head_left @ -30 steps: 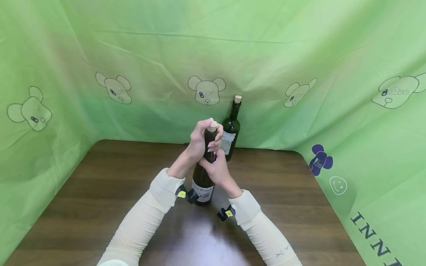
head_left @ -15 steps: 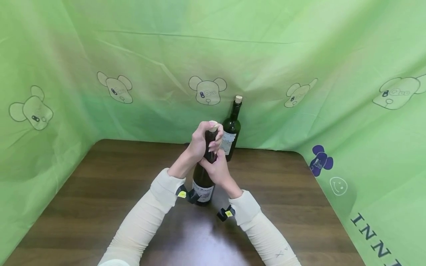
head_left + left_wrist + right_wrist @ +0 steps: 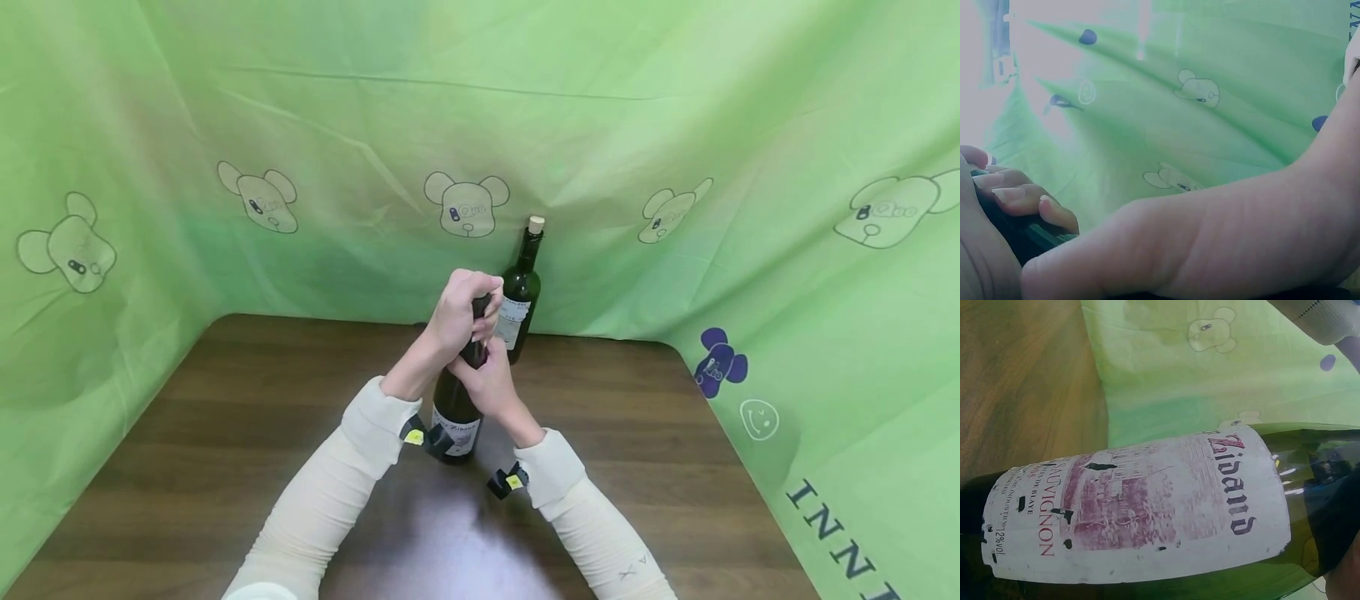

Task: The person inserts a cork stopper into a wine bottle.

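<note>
A dark green wine bottle (image 3: 456, 400) with a white label stands upright near the middle of the table. My left hand (image 3: 454, 315) wraps the top of its neck, thumb across the mouth, fingers curled round the far side. The cork in this bottle is hidden behind that hand. Just below, my right hand (image 3: 489, 382) grips the lower neck. In the left wrist view, the left fingers (image 3: 1019, 197) curl over the dark neck (image 3: 1019, 240). The right wrist view is filled by the worn label (image 3: 1141, 506), with a bit of the right hand (image 3: 1344, 575) at the edge.
Close behind stands a second green wine bottle (image 3: 523, 283), a pale cork (image 3: 536, 225) sticking out of its mouth. A brown wooden table (image 3: 637, 417) lies beneath. Green printed cloth (image 3: 360, 242) hangs along its back and sides.
The left thumb has moved over the top of the cork and the hand has turned slightly rightward, so the cork no longer shows. The right hand and both bottles stay put.
</note>
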Demonstrator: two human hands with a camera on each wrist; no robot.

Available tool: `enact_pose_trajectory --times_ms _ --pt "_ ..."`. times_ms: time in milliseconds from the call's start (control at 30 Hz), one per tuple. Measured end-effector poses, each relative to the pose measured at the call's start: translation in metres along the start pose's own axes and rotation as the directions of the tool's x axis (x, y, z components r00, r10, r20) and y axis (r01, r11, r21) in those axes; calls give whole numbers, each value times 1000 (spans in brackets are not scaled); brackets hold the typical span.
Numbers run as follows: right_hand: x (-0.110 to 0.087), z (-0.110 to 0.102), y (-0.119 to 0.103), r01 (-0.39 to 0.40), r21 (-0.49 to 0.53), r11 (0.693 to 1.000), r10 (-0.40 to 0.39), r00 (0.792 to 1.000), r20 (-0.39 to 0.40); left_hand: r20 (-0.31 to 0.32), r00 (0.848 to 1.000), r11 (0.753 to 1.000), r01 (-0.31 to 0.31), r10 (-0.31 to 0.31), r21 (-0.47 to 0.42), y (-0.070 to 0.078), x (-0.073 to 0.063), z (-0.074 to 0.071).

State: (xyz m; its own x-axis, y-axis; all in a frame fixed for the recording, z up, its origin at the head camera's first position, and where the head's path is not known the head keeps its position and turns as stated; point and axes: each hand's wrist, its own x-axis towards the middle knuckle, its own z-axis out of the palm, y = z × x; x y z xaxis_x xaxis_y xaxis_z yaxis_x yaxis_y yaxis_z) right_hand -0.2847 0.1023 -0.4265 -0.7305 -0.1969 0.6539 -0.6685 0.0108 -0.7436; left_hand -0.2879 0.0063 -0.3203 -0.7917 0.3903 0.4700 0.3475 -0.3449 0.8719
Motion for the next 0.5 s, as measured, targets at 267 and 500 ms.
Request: enact_pose_trajectory --times_ms 267,500 --pt "0 0 -1 -3 7 1000 3 1000 1 35 999 1000 -20 20 3 -4 -1 -3" --pt "-1 0 1 -14 -6 1000 14 1000 -6 59 998 996 26 -21 -82 -1 0 -1"
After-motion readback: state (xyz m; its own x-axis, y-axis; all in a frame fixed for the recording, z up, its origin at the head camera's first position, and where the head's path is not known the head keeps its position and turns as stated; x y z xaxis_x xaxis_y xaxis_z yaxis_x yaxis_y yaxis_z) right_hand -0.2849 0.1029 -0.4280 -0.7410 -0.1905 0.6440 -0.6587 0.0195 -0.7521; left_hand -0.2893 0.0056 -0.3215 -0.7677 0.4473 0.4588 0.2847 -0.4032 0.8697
